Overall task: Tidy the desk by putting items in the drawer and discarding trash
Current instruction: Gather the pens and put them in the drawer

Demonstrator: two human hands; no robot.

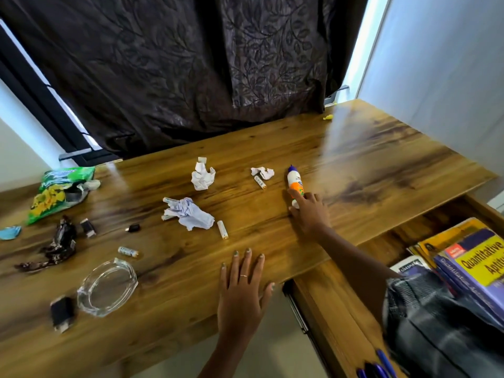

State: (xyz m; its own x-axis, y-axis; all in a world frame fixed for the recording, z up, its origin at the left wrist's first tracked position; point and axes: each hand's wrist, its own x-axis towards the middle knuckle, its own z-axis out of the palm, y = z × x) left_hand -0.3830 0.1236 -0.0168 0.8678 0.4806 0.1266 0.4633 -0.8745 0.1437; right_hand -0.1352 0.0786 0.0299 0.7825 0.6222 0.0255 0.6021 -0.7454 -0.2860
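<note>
At the far left of the wooden worktop (368, 159) a green snack bag (58, 193) lies crumpled, thin foil film that is judged to be almost weightless and best gathered by a bunched edge. Below it a dark twisted wrapper (58, 245) is seen, glossy and creased, likewise light trash. Near the front edge a clear glass dish (107, 286) sits, oval, smooth and rigid; it is judged heavy, slippery and breakable, and should be lifted by its thick rim. Beside it a small black block (62, 313) lies blurred. Small cylindrical batteries are scattered about, one (128, 251) beside the dish and one (222, 229) nearer the middle; they are hard, smooth and apt to roll. Crumpled paper balls, one bluish (189, 217) and one white (202, 177), are soft and springy and can be pinched anywhere.

The left hand (242, 293) is laid flat on the worktop's front edge, fingers straight and spread, holding nothing. Further right the glue bottle (294, 184) lies on its side, a stiff, smooth plastic tube with a blue cap, judged light and best taken round its middle. The right hand (309, 214) rests at its lower end, forefinger along it and thumb beneath; whether a grip is closed cannot be told. At the right the open drawer (341, 296) holds books (474, 263).
</note>
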